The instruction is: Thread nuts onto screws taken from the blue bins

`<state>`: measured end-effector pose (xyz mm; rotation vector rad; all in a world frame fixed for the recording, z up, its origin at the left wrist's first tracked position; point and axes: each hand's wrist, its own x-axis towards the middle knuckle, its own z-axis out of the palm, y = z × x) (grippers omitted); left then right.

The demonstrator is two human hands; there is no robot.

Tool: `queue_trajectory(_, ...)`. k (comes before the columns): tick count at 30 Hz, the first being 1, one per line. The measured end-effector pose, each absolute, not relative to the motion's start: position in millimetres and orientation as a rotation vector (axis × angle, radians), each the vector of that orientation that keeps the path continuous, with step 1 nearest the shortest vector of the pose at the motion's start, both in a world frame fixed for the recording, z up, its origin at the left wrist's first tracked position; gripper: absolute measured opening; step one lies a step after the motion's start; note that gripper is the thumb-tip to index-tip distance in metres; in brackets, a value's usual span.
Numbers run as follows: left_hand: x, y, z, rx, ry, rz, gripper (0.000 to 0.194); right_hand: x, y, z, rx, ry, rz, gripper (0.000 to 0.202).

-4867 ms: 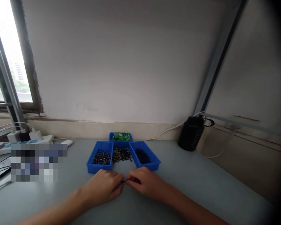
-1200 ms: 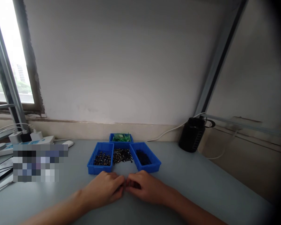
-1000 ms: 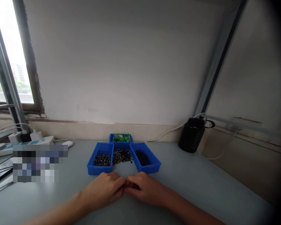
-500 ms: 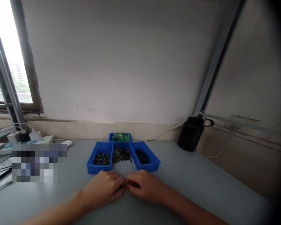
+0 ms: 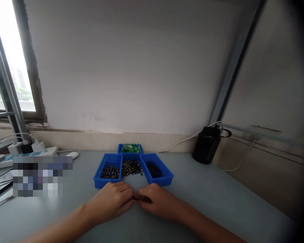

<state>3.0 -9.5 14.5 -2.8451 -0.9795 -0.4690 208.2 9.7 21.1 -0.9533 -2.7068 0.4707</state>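
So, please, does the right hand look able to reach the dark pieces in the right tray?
Likely yes: nothing covers the dark pieces, and the right hand is near their tray, though it seems busy with a small part.

The table (image 5: 212,199) is grey, flat and smooth, and its back side runs along the wall (image 5: 131,84). Three blue trays sit on it near the middle: a left tray (image 5: 106,183), a right tray (image 5: 161,181) and a back tray (image 5: 130,156). Between them, right on the table top, is a messy pile of little dark and shiny bits (image 5: 131,167). A big black bottle (image 5: 205,148) stands up straight near the back, on the right. A thin white cord (image 5: 164,151) lies behind the trays. Far left are a white mouse (image 5: 74,155) and a long white power strip (image 5: 49,152). A blurry patch hides some stuff there.
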Motion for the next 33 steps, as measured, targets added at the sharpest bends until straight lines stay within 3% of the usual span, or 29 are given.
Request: queue_trajectory(33,8,-12,8,-2.859,-1.021,-0.344,0.009,208,6,24,-0.887,-2.788,0.265,0.020)
